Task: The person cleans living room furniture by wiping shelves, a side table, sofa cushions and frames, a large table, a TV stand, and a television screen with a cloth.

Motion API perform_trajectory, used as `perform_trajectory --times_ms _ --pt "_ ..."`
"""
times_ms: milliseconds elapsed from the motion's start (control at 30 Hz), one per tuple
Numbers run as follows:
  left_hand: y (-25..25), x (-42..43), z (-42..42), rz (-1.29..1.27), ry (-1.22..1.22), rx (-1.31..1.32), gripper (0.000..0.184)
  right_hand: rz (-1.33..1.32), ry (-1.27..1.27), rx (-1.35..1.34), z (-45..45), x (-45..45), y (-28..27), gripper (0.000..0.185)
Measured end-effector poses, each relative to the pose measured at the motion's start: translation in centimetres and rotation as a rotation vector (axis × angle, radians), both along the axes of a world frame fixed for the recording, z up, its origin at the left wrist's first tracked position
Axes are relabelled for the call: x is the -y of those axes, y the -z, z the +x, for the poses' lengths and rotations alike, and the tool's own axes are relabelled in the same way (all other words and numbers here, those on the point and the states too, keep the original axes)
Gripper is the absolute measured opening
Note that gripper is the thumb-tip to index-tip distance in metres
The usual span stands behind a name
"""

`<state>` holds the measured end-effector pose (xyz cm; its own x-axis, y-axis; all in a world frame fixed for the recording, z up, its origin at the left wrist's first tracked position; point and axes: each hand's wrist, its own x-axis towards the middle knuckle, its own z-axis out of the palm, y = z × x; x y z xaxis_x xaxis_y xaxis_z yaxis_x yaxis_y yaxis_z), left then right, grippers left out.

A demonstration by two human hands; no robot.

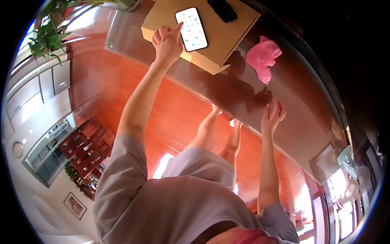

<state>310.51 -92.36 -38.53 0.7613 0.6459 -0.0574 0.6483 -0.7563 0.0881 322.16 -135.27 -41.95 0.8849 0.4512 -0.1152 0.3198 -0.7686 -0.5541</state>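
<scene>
Phone (192, 32), 12 o'clock, on cardboard box (219, 34); lit icon screen, text/brand too small to read. Left hand (167, 45), 11 o'clock: index extended over screen, others curled, holds nothing; contact unclear. Right hand (273, 117), 3 o'clock, over glossy table (300, 118): fingers half-open, empty. Pink cloth (263, 58) between 1 and 2. Black item (223, 11) on box, right of phone.
</scene>
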Motion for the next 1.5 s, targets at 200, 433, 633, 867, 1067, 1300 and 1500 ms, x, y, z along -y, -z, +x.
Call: perform_trajectory --times_ms 200,433,633,867,1067,1300,1500 --pt "-0.9 0.3 0.2 0.000 -0.028 -0.004 0.072 0.026 0.031 0.014 -0.2 2.6 1.2 0.038" --pt "-0.6 1.3 -0.8 -0.080 -0.192 -0.023 0.079 -0.002 0.077 0.022 0.4 4.1 1.8 0.038" --pt "-0.2 2.0 -1.4 -0.085 -0.175 -0.020 0.080 -0.014 0.006 0.023 0.9 5.1 2.6 0.039" --pt "-0.9 -0.6 1.4 -0.108 -0.217 0.014 0.079 -0.112 -0.062 0.084 0.5 6.4 4.3 0.039" --pt "-0.8 -1.6 2.2 -0.112 -0.253 0.002 0.076 -0.164 -0.100 0.109 0.0 8.1 6.4 0.039" --pt "-0.5 -0.9 1.9 -0.132 -0.276 -0.006 0.075 -0.125 -0.097 0.108 0.2 8.1 6.4 0.038" --pt "0.4 1.0 0.9 -0.300 -0.409 0.090 0.082 -0.134 -0.083 0.107 0.2 8.4 6.9 0.038"
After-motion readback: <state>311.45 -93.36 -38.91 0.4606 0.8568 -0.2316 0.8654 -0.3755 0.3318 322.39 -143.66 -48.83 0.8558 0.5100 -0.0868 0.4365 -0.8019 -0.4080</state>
